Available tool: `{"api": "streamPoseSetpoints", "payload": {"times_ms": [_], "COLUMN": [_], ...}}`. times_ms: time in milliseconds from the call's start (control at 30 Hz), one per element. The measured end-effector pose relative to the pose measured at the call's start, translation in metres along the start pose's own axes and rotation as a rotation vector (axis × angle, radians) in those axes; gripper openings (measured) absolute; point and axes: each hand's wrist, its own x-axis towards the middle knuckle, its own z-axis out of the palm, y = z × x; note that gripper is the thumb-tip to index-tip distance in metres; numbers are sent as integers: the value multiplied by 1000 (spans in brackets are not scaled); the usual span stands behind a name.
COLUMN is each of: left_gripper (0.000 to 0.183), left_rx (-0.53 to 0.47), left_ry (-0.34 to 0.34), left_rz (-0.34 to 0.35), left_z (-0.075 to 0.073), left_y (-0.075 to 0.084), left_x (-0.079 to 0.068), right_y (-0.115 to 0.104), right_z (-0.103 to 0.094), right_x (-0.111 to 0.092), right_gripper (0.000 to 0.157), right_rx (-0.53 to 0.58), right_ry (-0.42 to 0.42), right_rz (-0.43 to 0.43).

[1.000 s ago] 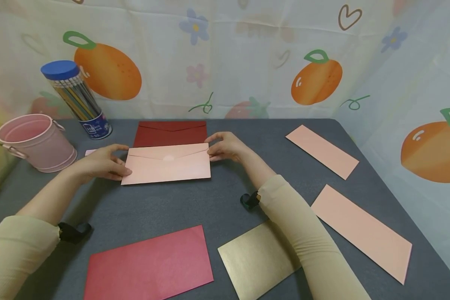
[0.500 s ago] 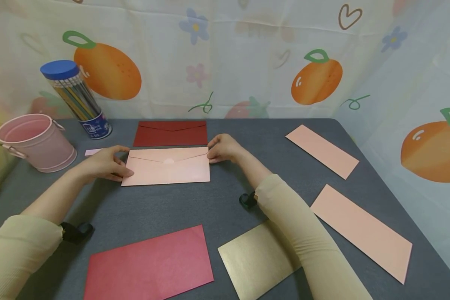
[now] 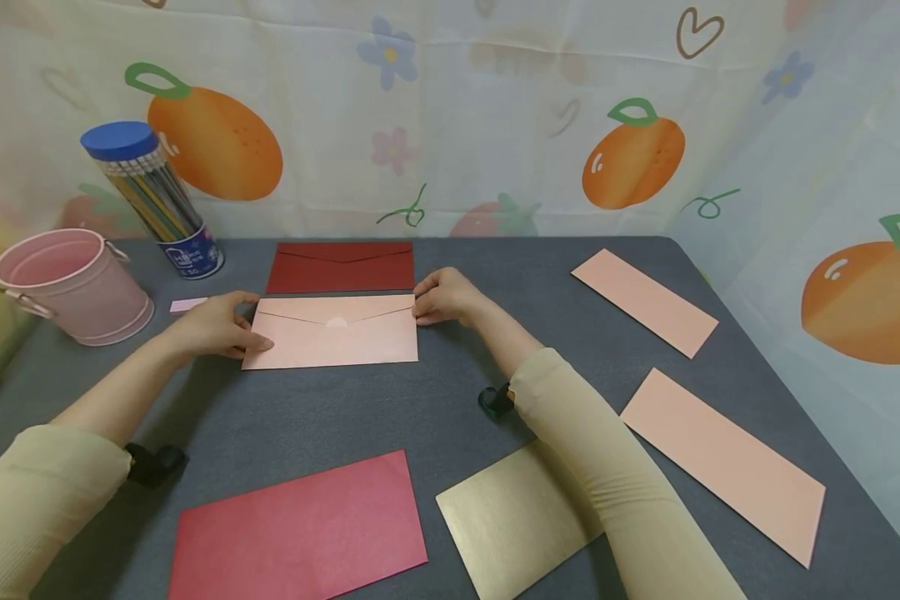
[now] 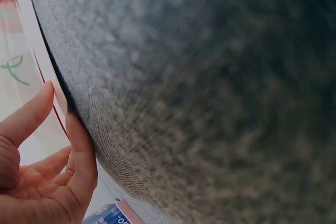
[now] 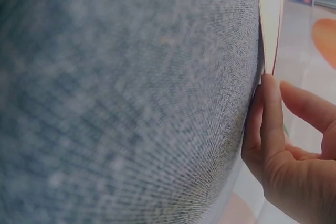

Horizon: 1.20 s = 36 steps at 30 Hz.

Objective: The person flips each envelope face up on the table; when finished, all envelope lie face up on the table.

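A pale pink envelope (image 3: 337,342), flap side up with a round light seal, lies on the dark table just in front of a dark red envelope (image 3: 345,267). My left hand (image 3: 213,325) holds its left end, one digit reaching over the paper. At the opposite short edge, the fingertips of my right hand (image 3: 450,298) grip the side. In the left wrist view the envelope's thin edge (image 4: 42,51) meets the fingers of the left hand (image 4: 47,171). A fingertip of the right hand (image 5: 294,156) is right at the envelope's end (image 5: 270,35) in the right wrist view.
A larger red envelope (image 3: 300,525) and a gold one (image 3: 510,525) lie at the front. Two pink envelopes, a smaller (image 3: 645,304) and a longer (image 3: 727,467), lie slanted at right. At back left stand a pink bucket (image 3: 75,287) and a tub of pencils (image 3: 150,200).
The pale pink envelope has come down onto the table and shifted slightly left, uncovering a little more of the dark red envelope behind it. Both hands moved with it.
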Motion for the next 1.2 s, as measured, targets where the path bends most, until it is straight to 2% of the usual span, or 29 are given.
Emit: {"api": "streamPoseSetpoints", "payload": {"times_ms": [200, 533, 900, 1200], "left_gripper": [91, 85, 83, 83], "left_rx": [55, 88, 88, 79], "left_ry": [27, 47, 47, 51], "left_rz": [1, 7, -4, -11], "left_z": [1, 3, 4, 4], "left_y": [0, 2, 3, 4], "left_x": [3, 4, 5, 4], "right_y": [0, -1, -1, 0], "right_z": [0, -1, -3, -5], "right_x": [-1, -2, -1, 1], "right_gripper": [38, 39, 35, 34], "right_rx": [-7, -12, -35, -5], "right_ry": [-3, -13, 1, -3], "right_rz": [2, 7, 36, 49]}}
